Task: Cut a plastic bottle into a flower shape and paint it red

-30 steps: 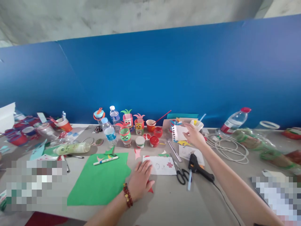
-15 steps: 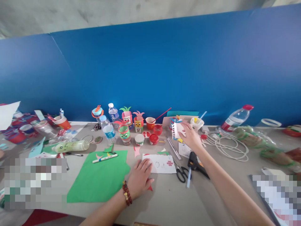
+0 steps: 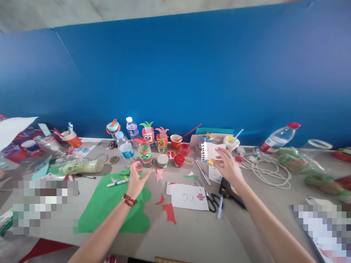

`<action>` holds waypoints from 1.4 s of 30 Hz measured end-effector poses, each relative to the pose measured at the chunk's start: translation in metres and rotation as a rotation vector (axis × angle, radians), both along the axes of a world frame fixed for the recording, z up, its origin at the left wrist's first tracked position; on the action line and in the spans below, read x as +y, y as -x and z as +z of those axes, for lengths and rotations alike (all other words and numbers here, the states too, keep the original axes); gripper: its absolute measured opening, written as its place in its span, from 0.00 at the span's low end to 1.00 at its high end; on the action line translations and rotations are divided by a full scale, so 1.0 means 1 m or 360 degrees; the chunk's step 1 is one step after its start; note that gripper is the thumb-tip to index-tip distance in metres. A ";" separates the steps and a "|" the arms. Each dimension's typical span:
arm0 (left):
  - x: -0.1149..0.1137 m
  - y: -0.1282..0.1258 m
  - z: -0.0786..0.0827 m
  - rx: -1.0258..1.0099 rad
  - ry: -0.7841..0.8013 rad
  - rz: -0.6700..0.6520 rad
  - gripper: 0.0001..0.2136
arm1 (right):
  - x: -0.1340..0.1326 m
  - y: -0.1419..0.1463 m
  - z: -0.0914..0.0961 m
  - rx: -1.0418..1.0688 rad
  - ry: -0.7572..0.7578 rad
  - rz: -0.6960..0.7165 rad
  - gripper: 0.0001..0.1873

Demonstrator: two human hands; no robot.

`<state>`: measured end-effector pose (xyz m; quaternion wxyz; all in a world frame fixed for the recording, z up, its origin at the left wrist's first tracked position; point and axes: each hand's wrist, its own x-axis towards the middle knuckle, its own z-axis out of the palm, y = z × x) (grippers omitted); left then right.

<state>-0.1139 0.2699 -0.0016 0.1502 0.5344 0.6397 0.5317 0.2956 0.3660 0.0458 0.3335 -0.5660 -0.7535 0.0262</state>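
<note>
Where fingers spread, white cut card (image 3: 210, 151) just beyond right hand (image 3: 229, 168).

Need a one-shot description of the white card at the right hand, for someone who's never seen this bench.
Start at the blue backboard and drop to the table's middle right. The right hand reaches to a white card standing there, beside the coiled white cable. Only this card has a row of dark oval holes along its left edge.

Blue partition boards (image 3: 192, 73) behind a grey table (image 3: 197, 233), pale concrete wall (image 3: 82, 11) above, soft daylight
</note>
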 end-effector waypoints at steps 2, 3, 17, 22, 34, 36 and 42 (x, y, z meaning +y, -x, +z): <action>0.019 0.011 -0.003 -0.0006 0.0004 0.0076 0.31 | -0.002 0.001 0.001 0.0041 -0.0001 0.0010 0.23; 0.027 0.013 -0.005 -0.0002 0.0010 0.0067 0.32 | -0.003 0.002 0.001 0.0057 -0.0008 0.0015 0.23; 0.044 -0.002 -0.004 0.0147 0.0226 0.0003 0.29 | -0.016 0.016 0.006 0.0168 0.0037 0.0119 0.24; 0.036 -0.001 -0.005 0.0190 0.0151 -0.0027 0.34 | -0.021 0.022 0.009 0.0091 0.0101 0.0153 0.22; -0.016 -0.048 -0.005 0.0882 0.0066 -0.0598 0.24 | -0.005 0.111 -0.015 -0.0213 0.0338 0.0292 0.36; -0.011 -0.059 -0.010 0.1071 0.0170 -0.0537 0.30 | 0.002 0.133 -0.016 -0.0239 0.0353 0.0256 0.39; -0.004 -0.061 -0.021 0.1236 0.0261 -0.0502 0.33 | 0.000 0.160 -0.022 -0.0255 0.0405 0.0206 0.37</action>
